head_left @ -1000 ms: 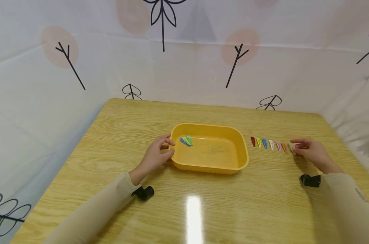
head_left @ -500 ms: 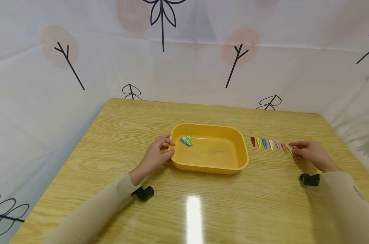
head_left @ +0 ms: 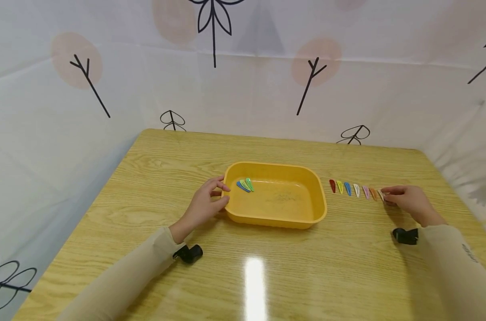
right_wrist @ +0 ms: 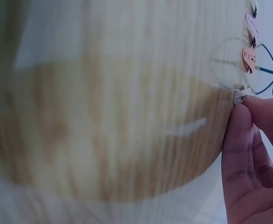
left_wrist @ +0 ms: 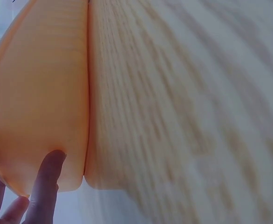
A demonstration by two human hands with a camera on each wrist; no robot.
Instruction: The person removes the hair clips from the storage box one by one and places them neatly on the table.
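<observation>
"Since it's so small, where is the pale clip?"

"At the right end of the row of clips, pinched in the right hand, just left of that hand."

"Which way does it point?"

"Its long side slants, far end leaning left, much like the orange clip just beside it."

"And the left hand?"

"It's well apart, holding the left end of the yellow tub near the rim."
</observation>
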